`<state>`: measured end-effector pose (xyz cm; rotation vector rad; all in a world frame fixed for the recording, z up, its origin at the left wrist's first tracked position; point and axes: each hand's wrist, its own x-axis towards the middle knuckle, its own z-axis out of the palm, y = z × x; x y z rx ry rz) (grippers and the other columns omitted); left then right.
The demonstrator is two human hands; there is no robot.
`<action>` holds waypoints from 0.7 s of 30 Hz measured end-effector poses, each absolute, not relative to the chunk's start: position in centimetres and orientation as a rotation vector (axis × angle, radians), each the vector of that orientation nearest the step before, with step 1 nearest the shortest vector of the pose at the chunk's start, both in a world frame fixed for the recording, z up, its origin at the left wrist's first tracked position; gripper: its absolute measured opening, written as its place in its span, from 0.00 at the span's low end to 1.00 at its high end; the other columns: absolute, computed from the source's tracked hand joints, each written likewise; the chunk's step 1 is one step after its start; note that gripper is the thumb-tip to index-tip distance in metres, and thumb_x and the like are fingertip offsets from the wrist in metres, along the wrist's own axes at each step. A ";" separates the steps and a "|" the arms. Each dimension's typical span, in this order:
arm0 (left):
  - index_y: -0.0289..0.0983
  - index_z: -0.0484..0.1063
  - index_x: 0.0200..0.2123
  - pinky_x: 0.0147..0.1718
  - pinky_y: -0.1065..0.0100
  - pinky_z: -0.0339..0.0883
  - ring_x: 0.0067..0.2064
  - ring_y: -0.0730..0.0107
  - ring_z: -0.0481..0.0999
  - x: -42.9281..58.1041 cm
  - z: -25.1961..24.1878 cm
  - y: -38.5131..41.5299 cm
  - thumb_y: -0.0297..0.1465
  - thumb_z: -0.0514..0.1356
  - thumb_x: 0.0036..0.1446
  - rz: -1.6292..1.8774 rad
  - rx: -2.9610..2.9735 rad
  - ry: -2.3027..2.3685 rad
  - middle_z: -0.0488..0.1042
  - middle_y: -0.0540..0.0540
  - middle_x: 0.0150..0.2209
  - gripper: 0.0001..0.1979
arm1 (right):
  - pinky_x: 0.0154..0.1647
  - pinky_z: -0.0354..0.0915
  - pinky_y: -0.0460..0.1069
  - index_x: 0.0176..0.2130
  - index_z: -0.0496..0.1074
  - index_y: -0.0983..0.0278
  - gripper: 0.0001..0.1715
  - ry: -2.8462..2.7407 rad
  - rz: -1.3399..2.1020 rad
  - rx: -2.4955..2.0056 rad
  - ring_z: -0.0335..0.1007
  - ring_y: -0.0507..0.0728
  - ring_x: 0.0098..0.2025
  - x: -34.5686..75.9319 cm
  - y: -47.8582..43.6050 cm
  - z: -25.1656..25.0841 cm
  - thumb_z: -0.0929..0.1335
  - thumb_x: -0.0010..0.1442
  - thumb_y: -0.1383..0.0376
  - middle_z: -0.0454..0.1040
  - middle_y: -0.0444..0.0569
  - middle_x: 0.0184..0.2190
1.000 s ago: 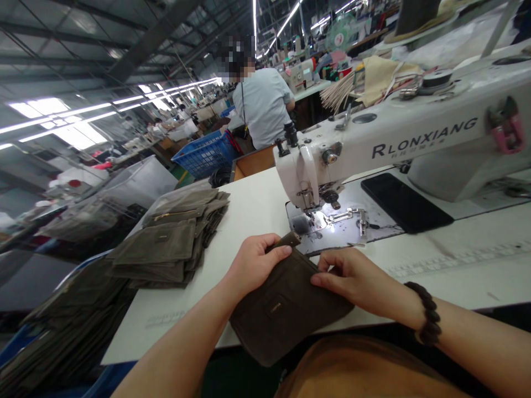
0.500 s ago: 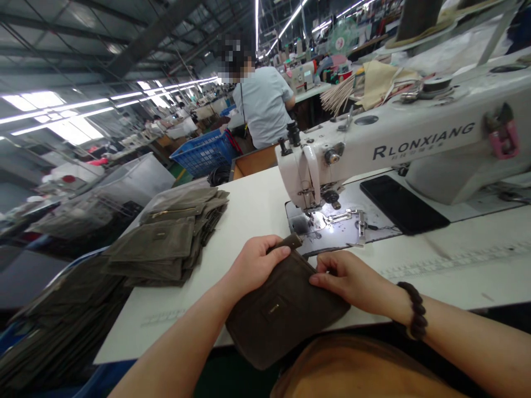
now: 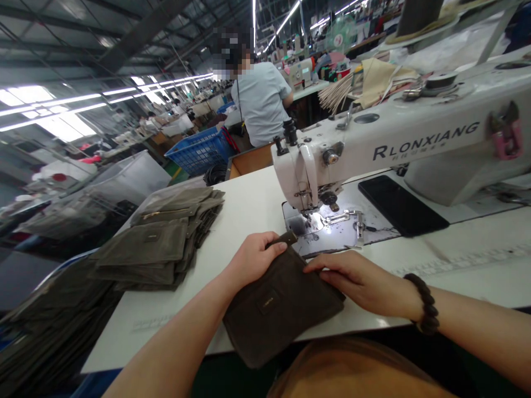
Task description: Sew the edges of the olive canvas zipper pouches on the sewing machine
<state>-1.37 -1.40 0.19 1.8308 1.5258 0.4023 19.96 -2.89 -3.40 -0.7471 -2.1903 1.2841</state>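
Note:
A dark olive-brown fabric pouch [image 3: 286, 307] with a small label patch hangs partly over the front edge of the table. My left hand [image 3: 259, 257] is closed on its upper corner, thumb on top, beside a short tab [image 3: 287, 239] that points at the sewing machine [image 3: 307, 177]. At the pouch's upper right edge is my right hand [image 3: 352, 279], its index fingertip on the fabric and the edge between its fingers. A dark beaded bracelet [image 3: 425, 304] circles my right wrist. The machine's needle area lies just beyond the tab, apart from the pouch.
Stacked matching fabric pieces [image 3: 160, 237] lie on the left of the white table [image 3: 249, 204], with more pieces [image 3: 62, 315] below. A black phone [image 3: 402, 204] rests by the machine. Pink-handled snips [image 3: 506, 132] hang on it. A co-worker [image 3: 261, 99] sits beyond, near a blue crate [image 3: 201, 149].
My right hand has shifted along the pouch's edge, its pinch loosened and index finger straighter. The pouch has turned slightly. My left hand keeps its hold. The view has moved a little.

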 end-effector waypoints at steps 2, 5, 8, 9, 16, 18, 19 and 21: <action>0.35 0.65 0.23 0.26 0.72 0.56 0.26 0.71 0.65 -1.3 -0.2 -1.1 0.37 0.51 0.53 0.378 1.837 1.499 0.67 0.52 0.22 0.13 | 0.40 0.59 0.45 0.49 0.62 0.63 0.20 -2.446 1.079 -0.544 0.65 0.52 0.42 20.7 -2.1 -3.3 0.55 0.58 0.74 0.69 0.49 0.42; 0.34 0.65 0.23 0.26 0.72 0.56 0.26 0.72 0.64 -0.8 -0.7 -0.6 0.35 0.52 0.52 0.316 1.875 1.445 0.66 0.52 0.22 0.12 | 0.33 0.59 0.47 0.50 0.61 0.68 0.19 -2.782 0.584 -0.263 0.65 0.53 0.36 21.2 -1.1 -3.3 0.55 0.60 0.73 0.69 0.54 0.39; 0.34 0.65 0.22 0.25 0.73 0.55 0.26 0.73 0.64 -0.2 -1.3 -0.2 0.33 0.52 0.52 0.252 1.926 1.445 0.65 0.53 0.21 0.11 | 0.24 0.54 0.47 0.43 0.66 0.70 0.15 -2.882 0.166 -0.085 0.61 0.52 0.26 21.1 -0.5 -3.2 0.55 0.62 0.70 0.69 0.51 0.28; 0.35 0.65 0.22 0.25 0.73 0.55 0.25 0.73 0.64 0.0 -1.6 0.0 0.33 0.52 0.52 0.227 1.945 1.456 0.65 0.53 0.20 0.11 | 0.23 0.53 0.48 0.41 0.66 0.70 0.15 -2.886 0.128 -0.107 0.60 0.52 0.24 21.0 -0.4 -3.2 0.55 0.62 0.70 0.68 0.49 0.25; 0.37 0.69 0.24 0.26 0.73 0.58 0.28 0.70 0.70 -0.1 -3.5 1.1 0.32 0.53 0.53 0.017 2.132 1.599 0.71 0.51 0.24 0.09 | 0.20 0.48 0.48 0.32 0.66 0.65 0.11 -3.017 0.008 -0.081 0.58 0.51 0.22 19.5 -0.2 -4.1 0.57 0.60 0.68 0.67 0.46 0.30; 0.37 0.71 0.26 0.27 0.71 0.59 0.29 0.67 0.71 -0.4 -4.0 2.0 0.32 0.53 0.52 0.017 2.136 1.691 0.73 0.48 0.25 0.08 | 0.19 0.47 0.48 0.31 0.65 0.65 0.11 -3.056 -0.027 -0.151 0.59 0.52 0.22 18.7 0.6 -4.4 0.57 0.60 0.68 0.67 0.46 0.29; 0.37 0.71 0.27 0.28 0.70 0.60 0.30 0.65 0.72 -0.6 -4.1 2.8 0.32 0.53 0.52 0.023 2.139 1.744 0.74 0.47 0.26 0.09 | 0.18 0.47 0.48 0.31 0.65 0.65 0.11 -3.074 -0.036 -0.221 0.59 0.52 0.23 18.3 1.1 -4.5 0.57 0.60 0.69 0.67 0.46 0.29; 0.36 0.72 0.29 0.30 0.68 0.61 0.33 0.62 0.72 -0.7 -4.5 4.6 0.33 0.53 0.52 0.042 2.145 1.837 0.75 0.43 0.28 0.09 | 0.18 0.47 0.48 0.31 0.66 0.65 0.11 -3.099 -0.059 -0.382 0.61 0.52 0.24 17.6 2.4 -4.3 0.57 0.59 0.70 0.67 0.46 0.30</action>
